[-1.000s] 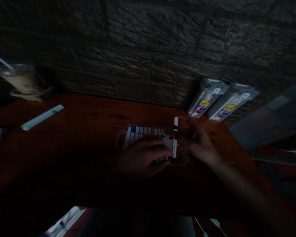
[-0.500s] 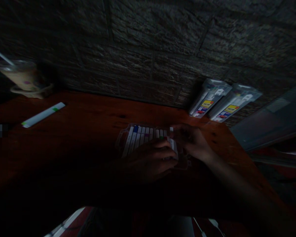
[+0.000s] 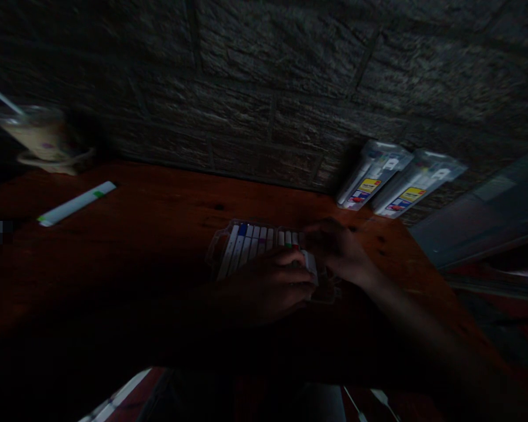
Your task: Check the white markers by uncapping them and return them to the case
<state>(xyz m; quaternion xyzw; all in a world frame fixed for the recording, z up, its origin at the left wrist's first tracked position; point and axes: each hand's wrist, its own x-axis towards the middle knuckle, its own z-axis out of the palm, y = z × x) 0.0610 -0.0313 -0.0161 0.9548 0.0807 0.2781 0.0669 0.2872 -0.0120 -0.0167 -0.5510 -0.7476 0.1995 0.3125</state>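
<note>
A clear plastic case lies on the table, with several white markers side by side in it. Blue, green and red bands show on some of them. My left hand rests across the lower part of the row, fingers bent and a little apart, its tips touching the rightmost marker. At the case's right side, my right hand has its fingers closed around the upper end of that same marker. Deep shadow hides the fingertips of the right hand and much of the left palm.
A single white marker with green bands lies at the left. Behind it stands an iced drink cup with a straw, in a holder. Two clear marker boxes lean against the stone wall. The wooden table ends at the right.
My right fingers have shifted slightly and now cover the top of the rightmost marker, which showed before. My left hand has barely moved.
</note>
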